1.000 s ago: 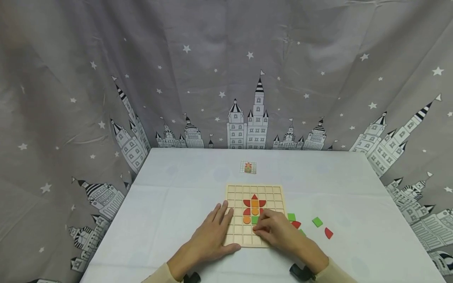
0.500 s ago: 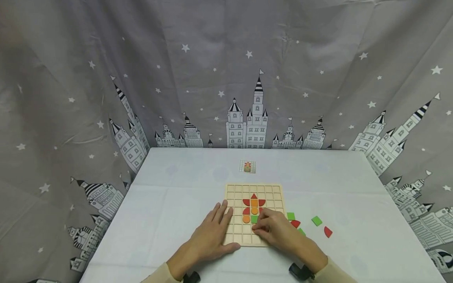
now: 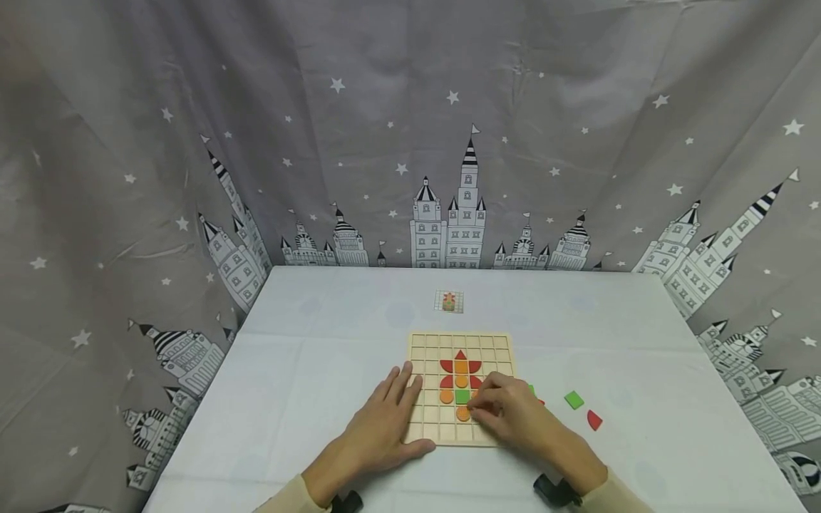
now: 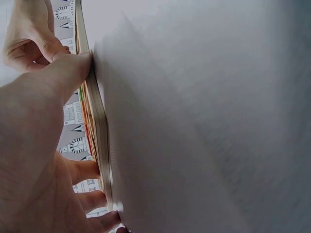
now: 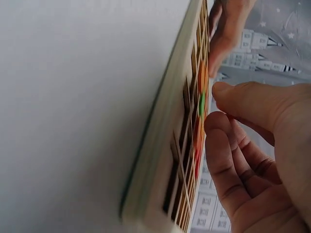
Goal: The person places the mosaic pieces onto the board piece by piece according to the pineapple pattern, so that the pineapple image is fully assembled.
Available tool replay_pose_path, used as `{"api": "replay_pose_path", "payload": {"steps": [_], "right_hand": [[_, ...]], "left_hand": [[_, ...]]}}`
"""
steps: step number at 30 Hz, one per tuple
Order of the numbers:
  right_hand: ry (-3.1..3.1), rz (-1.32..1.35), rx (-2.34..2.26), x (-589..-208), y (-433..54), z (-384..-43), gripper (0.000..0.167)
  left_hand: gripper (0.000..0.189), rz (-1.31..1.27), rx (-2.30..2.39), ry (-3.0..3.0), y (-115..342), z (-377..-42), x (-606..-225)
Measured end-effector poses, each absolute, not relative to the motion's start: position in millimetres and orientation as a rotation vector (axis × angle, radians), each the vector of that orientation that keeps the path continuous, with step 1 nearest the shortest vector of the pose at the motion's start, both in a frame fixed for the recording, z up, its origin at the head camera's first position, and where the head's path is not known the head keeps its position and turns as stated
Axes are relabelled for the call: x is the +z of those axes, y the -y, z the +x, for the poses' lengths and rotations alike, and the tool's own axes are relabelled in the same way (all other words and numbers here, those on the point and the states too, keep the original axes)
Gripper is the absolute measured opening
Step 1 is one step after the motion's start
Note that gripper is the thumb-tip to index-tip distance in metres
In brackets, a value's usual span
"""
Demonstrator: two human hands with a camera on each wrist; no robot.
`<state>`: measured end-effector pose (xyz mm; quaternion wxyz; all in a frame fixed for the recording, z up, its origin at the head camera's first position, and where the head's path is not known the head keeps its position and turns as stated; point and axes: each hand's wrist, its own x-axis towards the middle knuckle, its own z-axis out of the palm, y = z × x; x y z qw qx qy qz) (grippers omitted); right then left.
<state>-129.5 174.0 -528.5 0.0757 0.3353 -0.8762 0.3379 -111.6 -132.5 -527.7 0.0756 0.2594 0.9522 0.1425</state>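
Orange disc [image 3: 463, 413], flat in a cell of the wooden grid board [image 3: 449, 432], one row nearer the person than the green square [image 3: 462, 396]! Looks like a thin, light, stiff pc., prob. wood w/ a smooth painted face, so a bit slippery; hard to break, I'd judge, but easy to flick out of line. Best hold: thumb + index on opp. edges of the rim, not the flat face. And the R hand [image 3: 513, 410] is right there, fingertips just beside the disc's right edge; touching or not, can't tell. R wrist view shows thumb and index a little apart, nothing visible btwn them, other fingers bent. Second orange disc [image 3: 446, 397] sits left of that square, red pcs. [image 3: 447, 366] farther up the grid. Over to the L hand [image 3: 385, 424]: fingers spread along the board's left side, thumb at the near edge, prob. steadying it. Farther out, a loose green tile [image 3: 574, 400] and a red quarter-round [image 3: 594, 420] lie on the worktop [image 3: 321, 385], right of the board, w/ a small picture card [image 3: 449, 302] beyond its far edge.
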Motion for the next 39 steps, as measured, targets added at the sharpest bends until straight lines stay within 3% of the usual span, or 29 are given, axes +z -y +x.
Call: {"api": "replay_pose_path", "payload": {"steps": [16, 39], "right_hand": [[2.750, 0.560, 0.970, -530.1, -221.6, -129.4, 0.038], [2.972, 0.401, 0.826, -525.6, -247.1, -135.4, 0.027]], "left_hand": [[0.113, 0.762, 0.445, -2.845, 133.2, -112.4, -525.1], [0.113, 0.771, 0.502, -2.838, 133.5, -111.9, -529.5]]}}
